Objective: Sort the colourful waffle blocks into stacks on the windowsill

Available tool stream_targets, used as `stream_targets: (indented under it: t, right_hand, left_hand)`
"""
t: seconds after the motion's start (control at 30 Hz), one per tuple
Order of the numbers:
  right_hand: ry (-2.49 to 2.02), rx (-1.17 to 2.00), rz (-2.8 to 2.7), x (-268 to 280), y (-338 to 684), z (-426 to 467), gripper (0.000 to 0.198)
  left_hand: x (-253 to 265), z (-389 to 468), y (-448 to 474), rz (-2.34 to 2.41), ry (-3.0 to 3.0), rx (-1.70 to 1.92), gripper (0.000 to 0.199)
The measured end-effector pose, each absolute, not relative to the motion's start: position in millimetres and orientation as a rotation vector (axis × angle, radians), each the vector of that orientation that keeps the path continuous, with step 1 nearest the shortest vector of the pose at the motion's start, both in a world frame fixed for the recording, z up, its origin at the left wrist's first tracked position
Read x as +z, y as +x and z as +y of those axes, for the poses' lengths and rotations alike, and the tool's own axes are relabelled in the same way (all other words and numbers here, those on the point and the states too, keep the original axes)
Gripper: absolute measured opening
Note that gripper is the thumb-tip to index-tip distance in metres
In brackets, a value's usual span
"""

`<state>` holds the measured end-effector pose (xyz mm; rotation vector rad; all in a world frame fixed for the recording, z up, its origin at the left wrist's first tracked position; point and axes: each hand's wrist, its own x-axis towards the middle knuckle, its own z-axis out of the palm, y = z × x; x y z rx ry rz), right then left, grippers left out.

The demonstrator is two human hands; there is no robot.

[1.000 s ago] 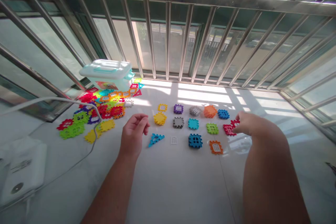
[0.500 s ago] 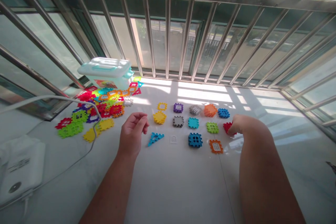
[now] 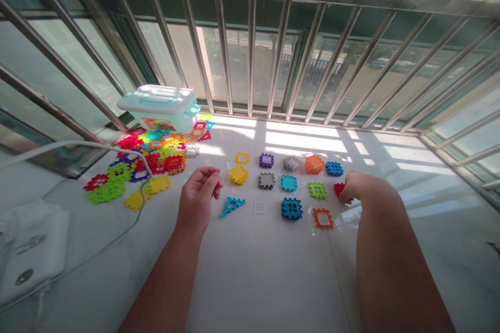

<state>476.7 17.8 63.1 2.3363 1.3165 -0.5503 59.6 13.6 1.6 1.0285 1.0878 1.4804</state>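
My right hand (image 3: 353,186) reaches to the right end of the laid-out pieces, its fingers closed on a red interlocking building tile (image 3: 340,190) at floor level. My left hand (image 3: 200,192) hovers with curled fingers, thumb against the index finger, and nothing shows in it. Nearest to it are a blue triangular tile (image 3: 233,206) and a yellow tile stack (image 3: 238,175). Left of my right hand sit a green tile (image 3: 317,190), a blue stack (image 3: 334,168), an orange stack (image 3: 314,164) and an orange window tile (image 3: 323,218).
More stacks stand in rows: purple (image 3: 266,160), grey (image 3: 266,181), turquoise (image 3: 289,183), dark blue (image 3: 291,208). A white window piece (image 3: 259,207) lies among them. Left are a mixed tile heap (image 3: 156,158), a lidded box (image 3: 160,106), a cable (image 3: 141,158) and a white device (image 3: 35,250). Metal bars (image 3: 250,57) stand behind.
The view has shifted very slightly. My right hand stays at the red building tile and my left hand keeps its curled pose; no tile has visibly moved.
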Motion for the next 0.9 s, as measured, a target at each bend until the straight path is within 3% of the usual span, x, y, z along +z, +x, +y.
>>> stream_targets:
  t: [0.3,0.67,0.9]
  right_hand:
    - [2.347,-0.608,1.263,63.6,474.1,17.9,0.056]
    - [2.364,-0.619,1.266,54.7,481.7,18.8,0.077]
    - [2.413,-0.549,1.294,62.0,487.3,16.7,0.075]
  left_hand:
    - [0.8,14.7,58.5,1.094,1.038,1.470,0.025]
    - [2.9,14.0,58.3,1.085,1.027,1.461,0.026]
    - [-0.9,15.2,57.6,1.095,1.047,1.462,0.028]
